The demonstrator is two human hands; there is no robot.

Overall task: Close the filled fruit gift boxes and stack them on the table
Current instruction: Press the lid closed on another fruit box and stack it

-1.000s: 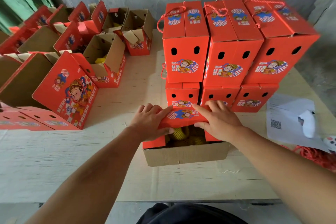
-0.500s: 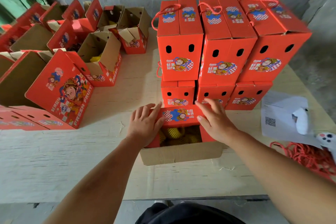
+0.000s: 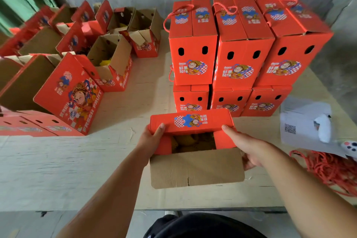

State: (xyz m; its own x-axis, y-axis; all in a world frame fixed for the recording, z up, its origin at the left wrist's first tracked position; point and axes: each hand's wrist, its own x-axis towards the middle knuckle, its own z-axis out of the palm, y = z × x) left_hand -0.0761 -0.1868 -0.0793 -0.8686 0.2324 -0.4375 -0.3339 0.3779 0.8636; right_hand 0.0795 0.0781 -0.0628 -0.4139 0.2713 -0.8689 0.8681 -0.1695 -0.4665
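Red far flap (image 3: 190, 120) of the open fruit gift box (image 3: 195, 168), sitting at the table's (image 3: 116, 114) near edge, is folding over yellow fruit (image 3: 190, 141). Left hand (image 3: 152, 138) is gripping flap and side tab; right hand (image 3: 249, 147) is curling round the box's right wall. Judgement: side tabs need tucking fully before the near brown flap comes down.

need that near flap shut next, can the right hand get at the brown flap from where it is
Probably yes. The right hand sits at the open box's right side, just beside the brown flap, which hangs toward the person with nothing on it or in front of it.
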